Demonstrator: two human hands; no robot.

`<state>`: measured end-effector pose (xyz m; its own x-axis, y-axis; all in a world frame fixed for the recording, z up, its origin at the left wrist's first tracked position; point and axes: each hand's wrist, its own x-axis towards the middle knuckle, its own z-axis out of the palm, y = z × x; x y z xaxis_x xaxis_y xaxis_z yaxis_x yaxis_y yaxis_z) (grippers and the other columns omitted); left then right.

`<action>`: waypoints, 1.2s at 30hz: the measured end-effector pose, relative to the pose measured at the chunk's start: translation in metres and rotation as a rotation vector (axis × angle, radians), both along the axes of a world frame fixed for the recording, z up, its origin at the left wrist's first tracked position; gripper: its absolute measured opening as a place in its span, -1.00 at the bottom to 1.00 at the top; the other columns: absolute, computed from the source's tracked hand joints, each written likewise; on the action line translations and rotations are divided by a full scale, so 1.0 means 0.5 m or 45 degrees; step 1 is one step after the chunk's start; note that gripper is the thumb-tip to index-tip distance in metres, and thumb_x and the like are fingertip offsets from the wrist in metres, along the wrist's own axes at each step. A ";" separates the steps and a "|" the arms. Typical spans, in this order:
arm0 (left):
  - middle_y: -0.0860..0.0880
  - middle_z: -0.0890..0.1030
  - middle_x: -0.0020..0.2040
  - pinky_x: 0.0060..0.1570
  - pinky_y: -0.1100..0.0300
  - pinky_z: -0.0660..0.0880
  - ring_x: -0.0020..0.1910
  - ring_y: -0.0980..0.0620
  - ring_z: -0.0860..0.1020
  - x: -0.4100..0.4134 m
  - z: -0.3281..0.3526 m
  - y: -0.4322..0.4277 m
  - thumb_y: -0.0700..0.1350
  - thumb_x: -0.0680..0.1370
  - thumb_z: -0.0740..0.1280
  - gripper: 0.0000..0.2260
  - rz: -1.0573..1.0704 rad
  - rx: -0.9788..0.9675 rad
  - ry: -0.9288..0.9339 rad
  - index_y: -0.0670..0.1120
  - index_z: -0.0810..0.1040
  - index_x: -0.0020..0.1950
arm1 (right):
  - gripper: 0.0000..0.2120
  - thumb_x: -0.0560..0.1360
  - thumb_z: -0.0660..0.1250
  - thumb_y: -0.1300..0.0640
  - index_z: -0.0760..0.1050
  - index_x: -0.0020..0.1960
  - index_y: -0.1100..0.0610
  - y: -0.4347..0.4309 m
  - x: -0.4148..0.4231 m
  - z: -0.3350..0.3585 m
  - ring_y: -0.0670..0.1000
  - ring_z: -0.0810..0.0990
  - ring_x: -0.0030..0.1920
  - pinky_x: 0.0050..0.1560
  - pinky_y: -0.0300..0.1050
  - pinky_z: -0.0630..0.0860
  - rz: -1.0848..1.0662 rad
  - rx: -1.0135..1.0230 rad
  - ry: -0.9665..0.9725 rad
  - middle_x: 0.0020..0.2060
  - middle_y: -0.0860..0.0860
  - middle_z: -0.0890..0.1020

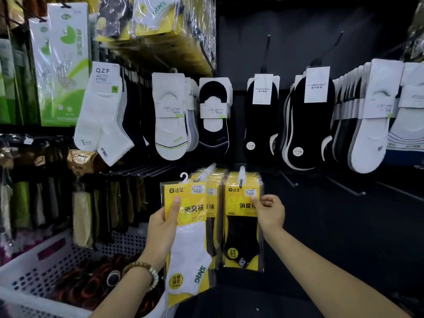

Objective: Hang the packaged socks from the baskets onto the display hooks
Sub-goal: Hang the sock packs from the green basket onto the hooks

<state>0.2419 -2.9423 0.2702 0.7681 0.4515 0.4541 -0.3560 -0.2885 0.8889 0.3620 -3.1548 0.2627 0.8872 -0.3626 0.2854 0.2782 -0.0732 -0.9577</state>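
Two hands: left hand (160, 228) grips a white-sock packet (190, 251), fingers curled round it; right hand (270, 214) pinches a black-sock packet (241, 237) hanging on a hook (241, 176).

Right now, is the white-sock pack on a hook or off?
Off: the left hand grips the white-sock pack; its hanger hangs free.

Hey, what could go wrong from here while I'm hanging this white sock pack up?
1. The white-sock pack in your left hand has its hanger beside the left display hook, not on it; it might miss the hook and drop.
2. Your right hand pinches the hanging black-sock pack; a tug could pull packs off the right display hook.
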 end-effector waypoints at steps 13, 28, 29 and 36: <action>0.13 0.11 -0.60 -0.60 0.43 0.11 -0.62 0.18 0.11 -0.008 -0.019 -0.090 0.26 0.47 0.21 -0.52 -0.159 -0.135 0.099 -0.02 0.12 -0.42 | -0.88 0.54 0.30 -0.01 0.50 0.00 0.02 -0.010 -0.143 0.002 -0.07 0.60 -0.05 -0.13 -0.28 0.56 0.527 0.044 0.061 -0.02 0.01 0.60; 0.04 0.51 0.28 0.29 0.09 0.40 0.25 0.07 0.48 -0.011 -0.034 -0.205 0.15 0.55 0.21 -0.55 -0.429 -0.144 0.205 0.05 0.34 0.41 | -0.93 0.55 0.31 0.20 0.55 -0.03 0.20 -0.071 -0.177 0.028 0.13 0.67 -0.06 -0.05 0.02 0.63 0.435 0.170 0.002 -0.06 0.18 0.68; 0.05 0.49 0.30 0.27 0.12 0.39 0.25 0.07 0.46 -0.008 -0.035 -0.204 0.16 0.55 0.21 -0.54 -0.428 -0.135 0.210 0.06 0.32 0.42 | -0.92 0.54 0.32 0.19 0.54 -0.04 0.21 -0.069 -0.166 0.031 0.18 0.66 -0.05 0.02 0.12 0.59 0.408 0.138 0.006 -0.05 0.22 0.67; 0.08 0.32 0.45 0.27 0.25 0.28 0.27 0.20 0.33 0.036 -0.044 -0.189 0.13 0.59 0.17 -0.52 -0.351 -0.077 0.224 0.02 0.26 0.48 | -0.80 0.53 0.34 0.16 0.51 -0.05 0.33 -0.019 -0.089 0.028 0.19 0.61 -0.16 -0.01 0.16 0.56 0.338 0.015 0.011 -0.04 0.32 0.62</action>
